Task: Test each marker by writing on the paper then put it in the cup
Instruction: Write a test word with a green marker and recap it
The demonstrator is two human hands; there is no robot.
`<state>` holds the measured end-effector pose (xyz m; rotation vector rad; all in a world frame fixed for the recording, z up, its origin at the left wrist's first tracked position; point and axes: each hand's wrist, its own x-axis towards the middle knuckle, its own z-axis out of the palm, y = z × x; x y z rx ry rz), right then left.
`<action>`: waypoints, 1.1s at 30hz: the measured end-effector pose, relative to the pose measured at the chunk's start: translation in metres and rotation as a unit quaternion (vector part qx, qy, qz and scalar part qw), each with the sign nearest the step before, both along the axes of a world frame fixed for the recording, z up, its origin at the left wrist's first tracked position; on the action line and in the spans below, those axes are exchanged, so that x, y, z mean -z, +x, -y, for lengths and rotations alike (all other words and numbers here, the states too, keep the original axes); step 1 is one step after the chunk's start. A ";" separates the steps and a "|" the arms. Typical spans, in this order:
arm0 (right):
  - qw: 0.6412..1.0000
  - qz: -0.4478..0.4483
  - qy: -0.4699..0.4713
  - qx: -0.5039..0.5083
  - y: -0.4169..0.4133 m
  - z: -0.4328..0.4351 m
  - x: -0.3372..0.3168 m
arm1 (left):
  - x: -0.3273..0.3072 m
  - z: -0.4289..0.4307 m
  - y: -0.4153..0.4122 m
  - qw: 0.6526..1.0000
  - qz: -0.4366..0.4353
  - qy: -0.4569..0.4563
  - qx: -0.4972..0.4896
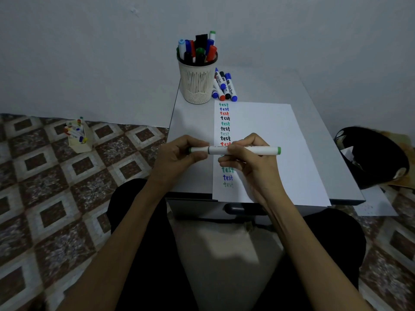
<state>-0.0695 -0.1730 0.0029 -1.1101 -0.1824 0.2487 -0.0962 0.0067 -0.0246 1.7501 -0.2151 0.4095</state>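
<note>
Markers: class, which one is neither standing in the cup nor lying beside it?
The green-ended white marker, held level above the paper: the left hand grips its cap end, the right hand its barrel.

We see a small grey table [193,122], a slotted cup [197,84] at its far edge, loose markers [224,87] just right of the cup, touching it or nearly so, white paper [269,142] nearer us than the cup, to its right.

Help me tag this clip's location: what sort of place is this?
Likely a room in a home: a small low table stands against a bare wall, on a floor of patterned tiles.
</note>
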 end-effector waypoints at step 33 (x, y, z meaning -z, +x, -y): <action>0.741 0.516 -0.416 0.113 0.135 -0.044 -0.105 | 0.013 0.006 0.010 0.948 -0.050 0.310 -0.052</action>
